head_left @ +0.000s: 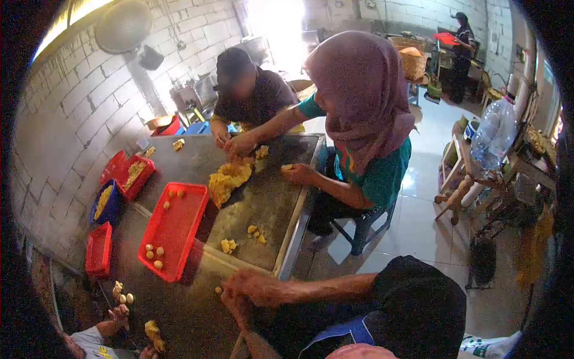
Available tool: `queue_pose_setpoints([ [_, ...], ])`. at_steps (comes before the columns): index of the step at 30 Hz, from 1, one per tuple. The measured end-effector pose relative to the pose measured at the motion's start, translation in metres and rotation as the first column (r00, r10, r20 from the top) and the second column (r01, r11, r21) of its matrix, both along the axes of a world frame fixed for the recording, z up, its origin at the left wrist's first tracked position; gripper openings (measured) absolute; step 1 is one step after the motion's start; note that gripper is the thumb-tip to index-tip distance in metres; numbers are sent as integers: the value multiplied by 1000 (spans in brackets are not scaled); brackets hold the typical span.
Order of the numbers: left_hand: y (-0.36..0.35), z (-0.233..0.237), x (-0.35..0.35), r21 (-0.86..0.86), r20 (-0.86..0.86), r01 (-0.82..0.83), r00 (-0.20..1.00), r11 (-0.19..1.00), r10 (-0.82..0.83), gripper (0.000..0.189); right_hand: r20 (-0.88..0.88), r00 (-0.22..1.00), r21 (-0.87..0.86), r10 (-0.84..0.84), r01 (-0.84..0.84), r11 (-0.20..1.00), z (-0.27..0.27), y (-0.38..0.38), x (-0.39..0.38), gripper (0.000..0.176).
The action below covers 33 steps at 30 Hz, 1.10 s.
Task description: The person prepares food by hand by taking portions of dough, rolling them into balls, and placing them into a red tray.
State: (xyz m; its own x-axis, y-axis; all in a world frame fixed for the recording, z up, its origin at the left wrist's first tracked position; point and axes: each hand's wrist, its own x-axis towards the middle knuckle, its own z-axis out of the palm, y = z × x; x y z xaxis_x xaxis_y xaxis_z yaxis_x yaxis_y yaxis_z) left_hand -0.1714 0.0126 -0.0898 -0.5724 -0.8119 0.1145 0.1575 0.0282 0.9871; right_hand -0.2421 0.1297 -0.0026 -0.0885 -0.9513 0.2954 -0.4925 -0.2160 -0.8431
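Near the lower middle, my right hand (258,287) and my left hand (238,306) meet over the table, fingers curled together. What lies between them is hidden. A small pale ball (219,290) is on the tabletop just left of my hands. Above them on the table are a yellow dough lump (228,246) and several smaller dough pieces (257,234). A red tray (194,222) to the upper left holds several small balls (158,264). Beyond it sits a large yellow dough mass (229,181).
A person in a pink headscarf and a person in a dark cap reach over the dough. Another person's hands (119,315) work at lower left. Red containers (98,251) and a blue bowl (106,209) stand along the left. A stool (362,233) is at right.
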Motion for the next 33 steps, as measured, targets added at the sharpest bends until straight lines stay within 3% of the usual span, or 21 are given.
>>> queue_pose_setpoints([
  [3, 9, -20, 10, 306, -76, -115, 987, 945, 144, 21, 159, 987, 43, -12, 5, 999, 17, 15, 5, 36],
  [4, 13, -15, 32, 176, -14, -49, 999, 983, 52, 20, -168, 982, 37, -82, 89, 995, 21, 17, 1, 34],
  [5, 26, 39, 29, 60, 70, 20, 997, 998, -24, 20, -471, 873, -8, -128, 141, 990, 29, 16, -9, 33],
  [6, -8, 18, 50, -143, 251, 271, 940, 952, -230, 19, -434, 869, -175, -236, 176, 969, 32, 17, -10, 31],
  [7, 1, -14, 27, -109, 83, 111, 991, 988, -103, 20, -374, 863, -330, -341, 220, 918, 32, 16, -10, 31],
  [8, 33, 58, 24, -297, 182, 152, 978, 943, -100, 26, -375, 888, -174, -265, 214, 961, 22, 12, -11, 31],
  [9, 24, 37, 19, -217, 20, 21, 1000, 976, -17, 27, -371, 908, -12, -194, 204, 979, 11, 8, -7, 32],
  [11, 35, 76, 27, -417, 501, 140, 860, 898, 99, 22, -319, 935, -5, -157, 164, 987, 15, 12, -12, 38],
  [12, 38, 70, 27, -405, 508, 103, 851, 908, 131, 22, -314, 943, 8, -112, 120, 993, 14, 15, -7, 38],
  [14, 42, 59, 23, -399, 148, -43, 983, 916, 111, 16, 144, 931, -29, -335, 343, 939, 13, 18, -4, 46],
  [15, 37, 60, 21, -391, 150, -54, 981, 919, 122, 16, 141, 935, -20, -325, 331, 943, 13, 13, -5, 46],
  [17, 42, 69, 20, -474, 207, -43, 965, 879, 159, 13, -255, 913, -52, -319, 316, 947, 12, 18, -4, 55],
  [20, 32, 55, 22, -399, 219, -7, 970, 917, 103, 16, -310, 916, -79, -254, 242, 967, 4, 16, -4, 60],
  [21, 33, 48, 22, -395, 225, -9, 969, 919, 106, 16, -306, 919, -74, -249, 238, 968, 3, 17, -4, 60],
  [23, 33, 43, 12, -518, 437, -69, 835, 852, 333, 19, -318, 837, -285, -445, 364, 887, 8, 16, -9, 60],
  [26, 38, 51, 12, -565, 340, -111, 872, 817, 353, 21, -322, 918, -167, -231, 185, 968, 19, 16, -13, 58],
  [27, 43, 56, 12, -565, 342, -111, 870, 818, 355, 21, -320, 919, -166, -228, 182, 969, 20, 14, -15, 58],
  [29, 57, 84, 9, -296, 144, -244, 944, 924, 296, 18, 120, 916, 73, -382, 376, 924, 24, 10, -22, 57],
  [30, 50, 79, 11, -297, 140, -246, 944, 922, 297, 18, 118, 917, 70, -381, 375, 925, 22, 10, -18, 57],
  [32, 32, 65, 20, -318, 160, -39, 983, 947, 94, 16, -108, 937, -100, -334, 324, 941, 14, 16, -1, 49],
  [33, 28, 62, 19, -317, 160, -42, 982, 948, 97, 16, -109, 937, -99, -331, 321, 942, 13, 18, 2, 49],
])
